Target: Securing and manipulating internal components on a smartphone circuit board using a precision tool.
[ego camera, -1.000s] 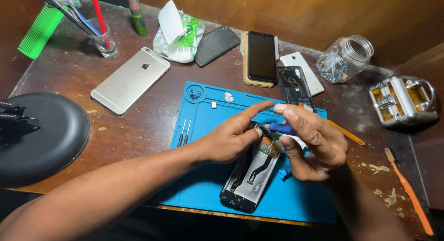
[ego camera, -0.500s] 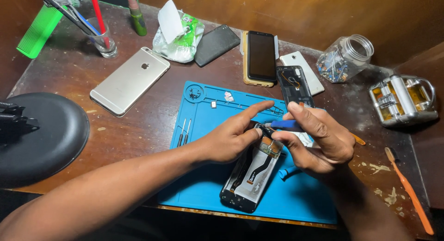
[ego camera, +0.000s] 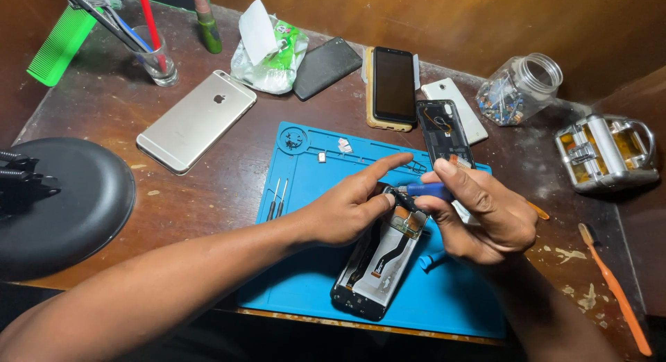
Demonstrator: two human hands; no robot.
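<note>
1. Since the earlier frames, the right hand [ego camera: 485, 213] has drawn slightly back towards the wearer. The blue-handled screwdriver [ego camera: 430, 190] now lies nearly level, its tip at the upper end of the opened phone [ego camera: 380, 261]. The left hand [ego camera: 350, 206] and the phone have not shifted.
2. The opened phone lies back-off on the blue repair mat [ego camera: 312, 279], near the mat's middle. The left hand's thumb and curled fingers press on its upper end; the index finger is stretched out straight, clear of the phone, pointing up and right.
3. The right hand's thumb and fingertips are pinched around the screwdriver handle, with the remaining fingers curled beneath.
4. The phone's lower end sits close to the mat's near edge, and that edge runs along the table's front. Bare mat lies left of the phone. Two thin tweezers-like tools [ego camera: 276, 199] rest on the mat's left margin, well apart from the phone.
5. A small blue tool [ego camera: 430, 260] lies just right of the phone, under the right hand.
6. The phone's long axis runs diagonally, its lower end towards the near left and its upper end towards the far right, under both hands.
</note>
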